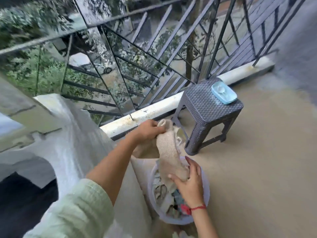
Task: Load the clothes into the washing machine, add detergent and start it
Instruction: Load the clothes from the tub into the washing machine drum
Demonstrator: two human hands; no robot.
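Note:
A beige woven cloth [167, 150] hangs between my hands above a pale round laundry basket [205, 194] on the floor. My left hand [148, 130] grips the cloth's top end, lifted above the basket. My right hand [189, 183] holds the cloth's lower end just over the basket, where several mixed clothes [169, 200] lie. The white washing machine [56, 134] stands at the left, its dark opening [25, 200] visible at the lower left. A light blue detergent box [223, 93] with a white scoop in it rests on a stool.
A grey woven plastic stool [208, 114] stands on the tan balcony floor to the right of the basket. A dark metal railing [154, 57] on a white curb [154, 112] runs behind, with trees beyond it.

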